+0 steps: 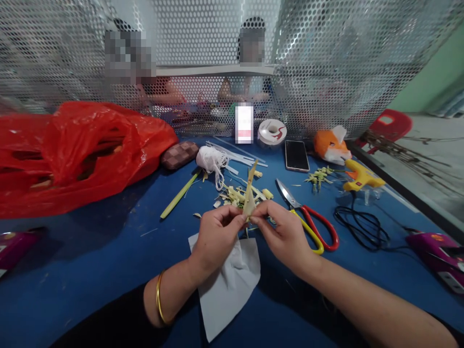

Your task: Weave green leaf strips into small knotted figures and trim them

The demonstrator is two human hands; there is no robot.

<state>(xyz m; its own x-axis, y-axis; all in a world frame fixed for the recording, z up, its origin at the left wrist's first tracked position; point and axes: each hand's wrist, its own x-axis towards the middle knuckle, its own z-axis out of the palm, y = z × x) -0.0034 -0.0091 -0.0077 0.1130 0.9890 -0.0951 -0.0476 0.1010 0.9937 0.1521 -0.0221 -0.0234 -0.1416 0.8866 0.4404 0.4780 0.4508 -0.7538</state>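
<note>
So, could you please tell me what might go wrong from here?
The pale strip looks thin where the left grip and right grip pinch its base, so it might tear. The scissors lie close beside the right grip and could get knocked. The loosely looped black cord could snag a sleeve.

The person wears a plain black fabric sleeve [119, 319] on the left arm, its dark, matte cloth ending partway along the forearm. Between its edge and the bare left hand [217, 237], a narrow, smooth, gold-coloured bangle [158, 297] circles the forearm, its curved surface shiny. The right hand [286, 237] is bare too, as are its wrist and a long stretch of forearm, up to a sliver of dark cloth [459, 335] in the lower corner.
</note>
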